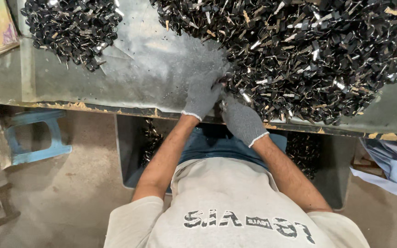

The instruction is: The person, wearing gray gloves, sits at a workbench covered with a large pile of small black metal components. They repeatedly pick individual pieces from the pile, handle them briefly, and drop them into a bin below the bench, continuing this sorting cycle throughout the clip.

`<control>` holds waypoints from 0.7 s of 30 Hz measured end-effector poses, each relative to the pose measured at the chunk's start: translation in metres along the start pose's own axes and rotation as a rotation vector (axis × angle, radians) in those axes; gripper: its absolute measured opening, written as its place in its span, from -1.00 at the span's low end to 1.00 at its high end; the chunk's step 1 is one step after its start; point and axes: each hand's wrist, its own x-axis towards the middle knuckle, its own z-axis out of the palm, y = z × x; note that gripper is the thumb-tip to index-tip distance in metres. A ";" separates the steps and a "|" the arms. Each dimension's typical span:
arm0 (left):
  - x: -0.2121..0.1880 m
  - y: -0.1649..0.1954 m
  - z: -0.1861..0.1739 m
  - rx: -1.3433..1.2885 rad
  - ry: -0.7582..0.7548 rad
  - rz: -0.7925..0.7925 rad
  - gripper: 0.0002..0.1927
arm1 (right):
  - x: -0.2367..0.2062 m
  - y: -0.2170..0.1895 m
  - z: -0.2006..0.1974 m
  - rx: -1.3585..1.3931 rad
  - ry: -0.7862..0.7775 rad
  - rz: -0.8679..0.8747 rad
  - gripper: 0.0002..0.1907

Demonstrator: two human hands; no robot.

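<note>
Grey knit gloves on both hands; left hand and right hand meet at near edge of big pile of black metal clips on steel tabletop (fingers curled into clips, actual grasp hidden); smaller pile lies well apart

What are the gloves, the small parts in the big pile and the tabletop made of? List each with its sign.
Gloves, left hand and right hand: grey knitted fabric, going by the ribbed white-edged cuffs.
Big pile of small parts: probably metal with black plastic or coating; bright glints beside matt black pieces.
Tabletop: likely sheet metal, dull grey sheen, with a chipped, rusty-looking front edge.
</note>
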 end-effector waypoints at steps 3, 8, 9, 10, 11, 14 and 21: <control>-0.023 0.001 -0.003 0.037 -0.040 0.012 -0.69 | 0.004 0.004 0.007 -0.084 -0.049 0.027 -0.71; -0.030 0.000 -0.018 0.093 -0.080 -0.184 -0.58 | -0.010 -0.011 0.000 -0.011 0.210 -0.159 -0.55; -0.031 -0.001 -0.020 0.106 -0.079 -0.196 -0.51 | -0.012 -0.015 -0.005 -0.012 0.266 -0.262 -0.52; -0.033 -0.001 -0.021 0.117 -0.077 -0.208 -0.43 | -0.011 -0.019 -0.010 0.035 0.212 -0.176 -0.51; -0.035 -0.002 -0.021 0.134 -0.078 -0.172 -0.54 | -0.009 -0.023 -0.014 0.079 0.161 -0.087 -0.49; -0.039 -0.010 -0.014 0.159 -0.055 -0.032 -0.75 | 0.002 -0.029 -0.024 0.064 0.021 0.040 -0.59; -0.043 -0.031 0.004 0.269 -0.110 0.176 -0.85 | 0.004 -0.034 -0.015 -0.213 0.139 0.010 -0.81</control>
